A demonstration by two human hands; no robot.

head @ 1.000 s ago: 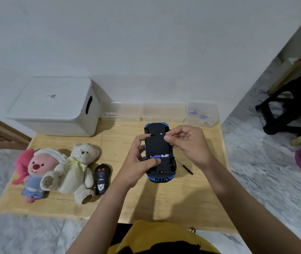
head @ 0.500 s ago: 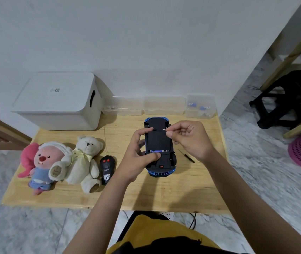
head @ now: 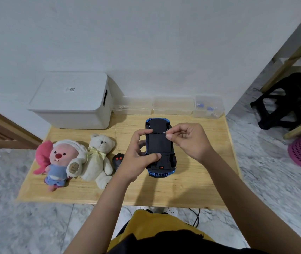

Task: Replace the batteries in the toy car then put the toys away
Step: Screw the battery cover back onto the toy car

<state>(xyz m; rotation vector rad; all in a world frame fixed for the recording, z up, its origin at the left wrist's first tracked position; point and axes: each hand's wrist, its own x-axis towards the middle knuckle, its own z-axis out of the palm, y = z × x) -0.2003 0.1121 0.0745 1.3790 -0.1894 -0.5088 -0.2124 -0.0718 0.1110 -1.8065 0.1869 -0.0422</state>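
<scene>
Right hand: my right hand [head: 188, 139] pinches thumb and forefinger at a small pale spot, likely a screw, on the far end of the battery cover; whether anything sits between the fingertips I cannot tell.
Left hand: my left hand [head: 138, 156] grips the toy car [head: 159, 147], thumb across its underside, fingers curled around its left side.
Car position: upside down, black belly up, blue body below, held over the middle of the wooden table [head: 191, 189].
Progress: I judge the cover is back in place and only needs fastening; no loose batteries show. Putting the toys away has not started.
Left to tidy: the remote [head: 117, 161], the white teddy bear [head: 98, 156] and the pink plush [head: 60, 162] lie in a row to the car's left.
Storage: a lidded white bin [head: 72, 101] stands at the back left; clear plastic boxes [head: 171, 106] line the wall beside it.
Writing: a small printed code label on the bin's lid, too small to read; no brand visible.
</scene>
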